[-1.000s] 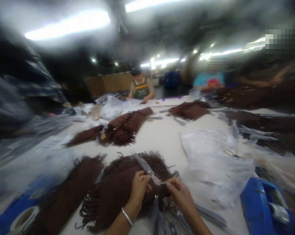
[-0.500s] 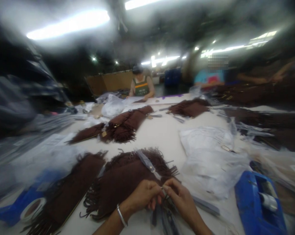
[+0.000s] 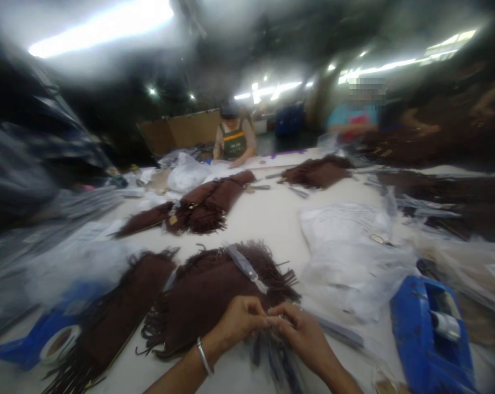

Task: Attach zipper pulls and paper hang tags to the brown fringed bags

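My left hand [image 3: 238,320] and my right hand [image 3: 302,336] meet at the near edge of the white table [image 3: 272,219], fingertips pinched together on a small pale thing I cannot make out. They rest over a pile of brown fringed fabric pieces [image 3: 214,293]. A narrow grey strip [image 3: 245,267] lies across that pile, running up from my fingers. Dark strips hang below my hands at the table edge. A silver bangle circles my left wrist.
More brown fringed piles [image 3: 208,205] lie mid-table and far right [image 3: 316,172]. Clear plastic bags [image 3: 349,251] are heaped on the right beside a blue tape dispenser [image 3: 430,325]. A tape roll [image 3: 58,345] sits near left. Two people work at the far end.
My hands came together from slightly apart and dropped lower toward the table edge. The view tilted down a little; the tape dispenser shifted left in frame.
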A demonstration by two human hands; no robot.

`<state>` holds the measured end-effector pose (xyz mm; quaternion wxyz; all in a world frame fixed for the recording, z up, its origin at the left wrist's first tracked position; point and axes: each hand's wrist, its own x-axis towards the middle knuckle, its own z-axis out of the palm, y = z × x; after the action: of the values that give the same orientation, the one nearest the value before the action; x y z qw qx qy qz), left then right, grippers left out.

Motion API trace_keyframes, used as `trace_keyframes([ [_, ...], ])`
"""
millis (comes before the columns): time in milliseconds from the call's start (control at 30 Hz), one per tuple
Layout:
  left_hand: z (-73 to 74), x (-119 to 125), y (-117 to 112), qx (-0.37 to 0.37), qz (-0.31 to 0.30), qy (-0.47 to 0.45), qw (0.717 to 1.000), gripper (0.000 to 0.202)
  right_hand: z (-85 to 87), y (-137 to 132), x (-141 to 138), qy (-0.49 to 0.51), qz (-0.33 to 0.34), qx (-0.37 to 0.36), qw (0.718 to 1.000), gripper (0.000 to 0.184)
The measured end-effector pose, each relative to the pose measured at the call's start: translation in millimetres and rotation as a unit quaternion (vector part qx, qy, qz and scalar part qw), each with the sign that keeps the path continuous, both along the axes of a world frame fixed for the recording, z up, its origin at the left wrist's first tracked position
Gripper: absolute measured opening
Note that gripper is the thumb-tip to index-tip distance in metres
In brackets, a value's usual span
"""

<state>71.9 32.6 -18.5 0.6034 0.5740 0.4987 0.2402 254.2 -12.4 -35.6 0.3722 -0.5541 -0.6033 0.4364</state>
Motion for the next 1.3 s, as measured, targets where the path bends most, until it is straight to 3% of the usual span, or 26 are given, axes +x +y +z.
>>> trace_keyframes([
  [167,-0.1,1.9,3.2,0.012,0.008,0.005,1.000,0.022,-5.5,4.1,-0.3,0.021,-0.018,-0.007,1.000,0.017],
  [300,1.5,4.2,9.2,0.038,-0.002,0.008,0.999,0.014,-16.6,9.5,-5.4,0.099,-0.037,-0.029,0.994,0.019],
  [433,2.0,4.6,18.9,0.091,-0.030,0.075,0.993,0.016,-25.4,16.6,-11.3,0.147,-0.048,-0.048,0.987,0.021],
  [533,7.3,2.6,29.2,0.171,-0.073,0.152,0.971,0.016,-27.1,22.5,-11.8,0.158,-0.060,-0.043,0.985,0.021],
  [633,19.2,-0.1,42.5,0.288,-0.126,0.224,0.922,0.011,-29.5,28.7,-8.0,0.178,-0.083,-0.036,0.980,0.023],
  [700,27.4,-1.0,52.4,0.353,-0.178,0.280,0.875,0.026,-33.3,32.5,-4.6,0.200,-0.100,-0.057,0.973,0.024],
  [767,32.5,-0.6,62.0,0.384,-0.250,0.347,0.818,0.033,-38.0,35.9,-1.6,0.219,-0.107,-0.085,0.966,0.024],
  [867,32.3,1.9,74.1,0.402,-0.337,0.422,0.739,0.023,-44.3,40.5,1.5,0.226,-0.100,-0.106,0.963,0.025],
  [967,26.3,4.4,80.9,0.422,-0.361,0.450,0.700,0.014,-48.5,45.3,3.2,0.222,-0.088,-0.105,0.965,0.025],
  [1100,18.2,3.3,81.1,0.443,-0.338,0.456,0.694,0.012,-53.4,52.2,3.9,0.209,-0.073,-0.102,0.970,0.023],
  [1300,12.1,-4.7,73.8,0.457,-0.274,0.434,0.726,0.012,-56.2,57.4,-0.2,0.203,-0.066,-0.100,0.972,0.018],
])
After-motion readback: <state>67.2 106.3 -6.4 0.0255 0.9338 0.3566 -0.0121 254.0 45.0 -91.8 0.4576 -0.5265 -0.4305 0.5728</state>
